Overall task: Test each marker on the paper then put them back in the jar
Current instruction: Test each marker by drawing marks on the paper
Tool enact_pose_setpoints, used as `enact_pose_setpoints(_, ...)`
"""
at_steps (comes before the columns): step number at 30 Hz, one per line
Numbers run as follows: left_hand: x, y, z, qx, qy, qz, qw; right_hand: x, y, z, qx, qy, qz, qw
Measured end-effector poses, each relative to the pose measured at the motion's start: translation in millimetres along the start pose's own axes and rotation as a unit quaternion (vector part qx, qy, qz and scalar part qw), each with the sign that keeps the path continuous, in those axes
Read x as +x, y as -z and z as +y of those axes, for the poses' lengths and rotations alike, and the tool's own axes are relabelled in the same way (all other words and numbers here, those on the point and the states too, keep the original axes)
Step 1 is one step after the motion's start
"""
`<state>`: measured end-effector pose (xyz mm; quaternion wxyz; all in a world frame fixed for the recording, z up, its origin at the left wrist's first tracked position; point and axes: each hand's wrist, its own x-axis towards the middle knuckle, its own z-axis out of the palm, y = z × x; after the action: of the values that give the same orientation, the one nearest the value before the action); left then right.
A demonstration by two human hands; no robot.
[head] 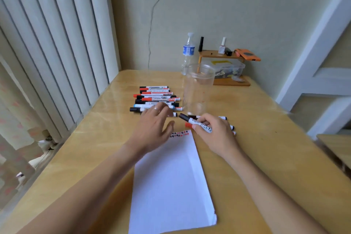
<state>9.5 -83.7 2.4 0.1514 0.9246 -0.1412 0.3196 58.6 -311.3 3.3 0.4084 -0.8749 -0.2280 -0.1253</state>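
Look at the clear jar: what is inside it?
The clear jar stands upright and shows no markers inside; only table and shelf show through it. The markers lie beside it. Its bottom is blurred.

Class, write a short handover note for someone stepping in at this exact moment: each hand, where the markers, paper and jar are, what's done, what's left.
Left hand: open, fingers over the row of markers left of the jar.
Right hand: grips a red-capped marker and a black-capped marker; a few more lie beneath it.
Jar: upright, open, looks empty.
Paper: test marks at its far edge.
Done: some tests. Left: remaining tests, then all markers into the jar.
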Motion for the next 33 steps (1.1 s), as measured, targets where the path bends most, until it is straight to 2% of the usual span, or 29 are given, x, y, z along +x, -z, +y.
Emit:
enact_pose_setpoints(2, 9.9, -18.4, 40.3, 0.006, -0.037, -0.042, 0.998, -13.5, 27.2, 16.6, -0.015, -0.025, 0.040, 0.999)
enact_pose_setpoints(5, 16.8, -57.8, 116.2, -0.060, -0.095, -0.145, 0.983, -39.8, 71.8, 50.3, -0.049, -0.067, 0.100, 0.992)
enact_pose_setpoints(8, 26.3, -91.8, 188.8, -0.123, -0.087, -0.252, 0.956, -75.8, 123.8, 87.2, -0.083, -0.123, 0.152, 0.977)
enact_pose_setpoints(11, 42.8, -118.6, 247.6, -0.138, -0.079, -0.340, 0.927, -118.4, 177.6, 122.5, -0.124, -0.175, 0.189, 0.958)
enact_pose_setpoints(16, 58.2, -159.2, 332.2, -0.141, -0.114, -0.386, 0.904, -184.4, 242.1, 172.1, -0.175, -0.249, 0.236, 0.923)
enact_pose_setpoints(20, 51.2, -180.4, 356.6, -0.071, -0.127, -0.386, 0.911, -224.2, 269.8, 210.3, -0.180, -0.315, 0.276, 0.890)
enact_pose_setpoints(23, 52.0, -186.5, 353.1, -0.050, -0.134, -0.390, 0.910, -252.5, 270.1, 245.6, -0.177, -0.388, 0.246, 0.870)
enact_pose_setpoints(29, 50.1, -189.7, 351.5, -0.035, -0.139, -0.390, 0.909, -291.1, 228.9, 296.6, -0.221, -0.541, 0.053, 0.810)
enact_pose_setpoints(31, 51.7, -188.8, 349.5, -0.036, -0.139, -0.387, 0.911, -295.1, 214.2, 307.8, -0.200, -0.567, 0.044, 0.798)
enact_pose_setpoints(33, 51.9, -190.5, 348.9, -0.038, -0.140, -0.382, 0.913, -297.5, 202.8, 316.6, -0.181, -0.576, 0.066, 0.794)
